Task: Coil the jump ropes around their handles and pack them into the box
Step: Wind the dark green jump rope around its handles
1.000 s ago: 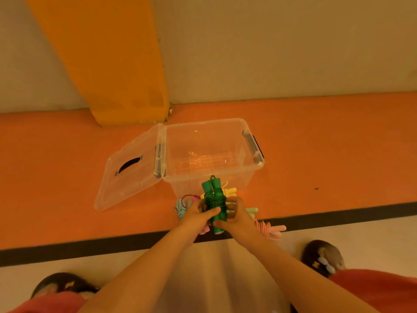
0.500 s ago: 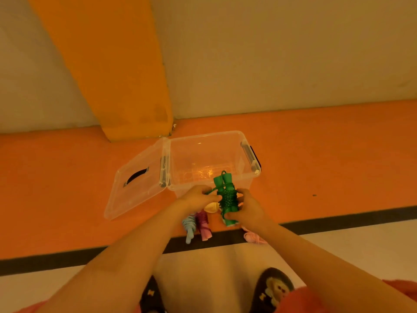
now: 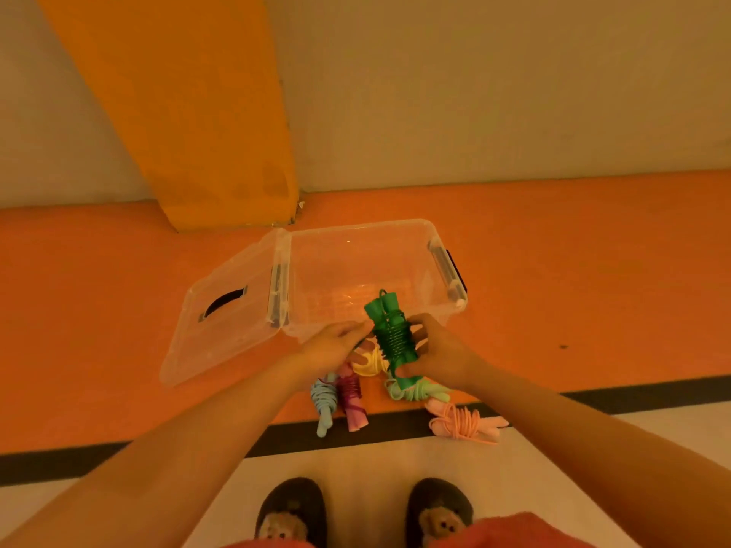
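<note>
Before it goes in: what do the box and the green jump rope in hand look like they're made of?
Box: clear hard plastic with a glossy finish; the orange floor shows through its walls and its lid. Green jump rope: the handles look matte, foam or soft plastic, I cannot tell which; the cord wound round them is thin and smooth, likely PVC or rubber.

Left hand [image 3: 331, 347], right hand [image 3: 441, 352] holding coiled green rope [image 3: 392, 338], open box [image 3: 340, 259] behind

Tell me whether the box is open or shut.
Open. The lid lies swung back left of the box, leaving its top uncovered.
</note>
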`<state>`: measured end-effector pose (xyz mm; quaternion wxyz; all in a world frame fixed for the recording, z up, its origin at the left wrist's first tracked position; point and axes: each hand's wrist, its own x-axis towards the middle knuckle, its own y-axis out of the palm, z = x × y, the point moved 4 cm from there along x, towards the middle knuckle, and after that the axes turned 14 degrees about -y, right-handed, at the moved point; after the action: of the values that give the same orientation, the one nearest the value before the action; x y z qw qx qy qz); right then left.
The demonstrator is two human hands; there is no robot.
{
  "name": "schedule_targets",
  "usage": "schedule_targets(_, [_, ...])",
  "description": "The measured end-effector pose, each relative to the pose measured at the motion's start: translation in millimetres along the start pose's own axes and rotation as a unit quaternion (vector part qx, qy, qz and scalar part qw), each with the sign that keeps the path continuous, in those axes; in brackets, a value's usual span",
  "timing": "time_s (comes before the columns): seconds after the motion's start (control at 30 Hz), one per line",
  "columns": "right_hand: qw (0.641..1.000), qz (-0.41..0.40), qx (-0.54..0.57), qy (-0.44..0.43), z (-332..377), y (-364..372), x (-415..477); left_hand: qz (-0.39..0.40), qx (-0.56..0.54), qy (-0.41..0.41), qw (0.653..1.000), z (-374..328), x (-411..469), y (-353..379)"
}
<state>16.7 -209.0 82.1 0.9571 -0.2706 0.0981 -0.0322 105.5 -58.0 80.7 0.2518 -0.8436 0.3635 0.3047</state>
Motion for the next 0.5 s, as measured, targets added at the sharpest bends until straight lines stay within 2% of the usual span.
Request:
schedule_targets(0.33, [0.990,-0.023,0.085,0.107,-140,119,2,-0.100,-0.125,-0.095,0.983,133,97,27])
schedule_targets(0.5, [0.992,-0.046,0.050,0.110,-168,143,2,-0.168,-0.071,-0.052,0.982,163,108,21])
